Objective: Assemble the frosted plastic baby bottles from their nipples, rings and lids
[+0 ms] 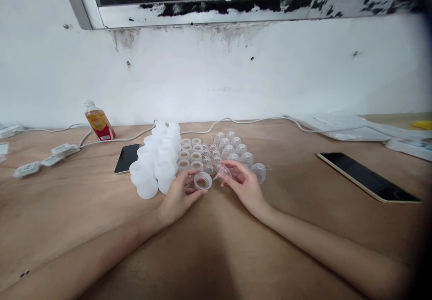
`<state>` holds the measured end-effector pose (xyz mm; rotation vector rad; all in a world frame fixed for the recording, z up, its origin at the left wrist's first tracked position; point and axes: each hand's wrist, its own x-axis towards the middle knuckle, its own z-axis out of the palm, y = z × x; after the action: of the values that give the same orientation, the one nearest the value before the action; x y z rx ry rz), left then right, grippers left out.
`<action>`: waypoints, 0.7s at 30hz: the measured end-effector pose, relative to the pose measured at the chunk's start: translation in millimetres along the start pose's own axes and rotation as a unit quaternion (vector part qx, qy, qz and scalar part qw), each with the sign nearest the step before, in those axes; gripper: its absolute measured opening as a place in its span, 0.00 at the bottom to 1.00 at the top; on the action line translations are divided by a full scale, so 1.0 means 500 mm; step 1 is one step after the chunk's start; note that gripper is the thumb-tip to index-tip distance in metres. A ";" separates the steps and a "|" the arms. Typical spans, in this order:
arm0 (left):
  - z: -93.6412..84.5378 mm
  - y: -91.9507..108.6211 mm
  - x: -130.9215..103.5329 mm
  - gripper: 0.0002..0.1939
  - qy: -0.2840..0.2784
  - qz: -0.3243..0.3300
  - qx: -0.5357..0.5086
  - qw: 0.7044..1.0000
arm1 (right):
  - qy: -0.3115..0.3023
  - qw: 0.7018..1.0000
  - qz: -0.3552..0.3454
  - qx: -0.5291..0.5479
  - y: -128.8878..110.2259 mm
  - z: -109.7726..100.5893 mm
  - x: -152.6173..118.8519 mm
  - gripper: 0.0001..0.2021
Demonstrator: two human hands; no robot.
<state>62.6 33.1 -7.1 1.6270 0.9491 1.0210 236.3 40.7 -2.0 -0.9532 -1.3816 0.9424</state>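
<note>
My left hand (180,195) grips a translucent ring (203,181) between thumb and fingers, its round opening facing up. Just right of it, my right hand (243,184) holds a small clear nipple-shaped piece (224,171) in its fingertips. Beyond my hands, frosted white cups (147,181) stand in rows at the left. Beside them lie rows of translucent rings (196,157), then small clear nipple-shaped pieces (206,160). Clear domed caps (259,172) are lined up on the right, partly hidden by my right hand.
A phone (126,158) lies left of the cups, another phone (367,176) at the right. A drink bottle (100,121) stands near the wall. White cable (232,120) crosses the back of the wooden table (290,255); plastic bags (340,127) lie at back right.
</note>
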 end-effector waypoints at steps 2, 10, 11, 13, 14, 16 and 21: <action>0.000 0.001 0.000 0.19 -0.002 0.002 0.004 1.000 | 0.011 1.000 0.009 -0.002 0.001 -0.002 0.002 0.11; 0.001 0.001 -0.001 0.19 -0.014 0.009 0.017 1.000 | 0.024 0.998 -0.007 -0.056 -0.002 -0.002 -0.006 0.12; 0.001 0.001 -0.001 0.20 -0.014 0.011 0.018 1.000 | 0.020 0.998 -0.008 -0.062 -0.002 -0.001 -0.007 0.12; 0.001 -0.001 -0.001 0.20 -0.015 0.015 0.023 1.000 | 0.010 0.998 -0.005 -0.065 0.001 -0.001 -0.009 0.12; 0.001 -0.001 -0.001 0.20 -0.017 0.018 0.025 0.999 | 0.004 0.998 -0.006 -0.061 0.004 0.000 -0.009 0.13; 0.001 -0.003 -0.001 0.20 -0.018 0.022 0.032 0.999 | -0.008 0.999 -0.020 -0.050 0.009 0.001 -0.008 0.13; 0.001 -0.007 -0.001 0.21 -0.024 0.028 0.041 0.998 | -0.015 0.990 -0.107 -0.096 0.014 0.002 -0.007 0.12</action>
<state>62.3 33.3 -10.5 1.7476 0.9275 0.9879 235.4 39.7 -9.7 -0.9136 -1.5870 0.6744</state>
